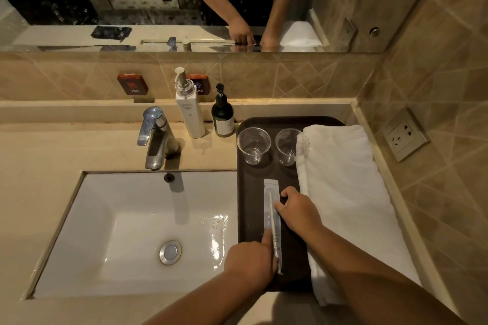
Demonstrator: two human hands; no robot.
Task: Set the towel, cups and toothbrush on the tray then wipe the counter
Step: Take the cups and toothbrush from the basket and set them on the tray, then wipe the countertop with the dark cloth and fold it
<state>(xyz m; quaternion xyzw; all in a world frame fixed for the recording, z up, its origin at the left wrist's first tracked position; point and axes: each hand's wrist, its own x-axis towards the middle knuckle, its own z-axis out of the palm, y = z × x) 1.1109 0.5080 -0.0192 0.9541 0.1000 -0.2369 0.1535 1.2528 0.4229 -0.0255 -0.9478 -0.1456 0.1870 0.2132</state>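
wall plaques read "hot" [132,84] and "cold" [198,83]. one wrapped toothbrush [272,221], white in clear sleeve, lies on the dark tray [244,192] beside two clear cups [253,144] and one folded white towel [343,192]. left hand [250,262] and right hand [297,210] pinch the wrapper.

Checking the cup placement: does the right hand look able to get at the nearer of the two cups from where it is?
Probably yes. The right hand rests on the toothbrush packet, and bare tray lies between it and the right cup, with the towel alongside.
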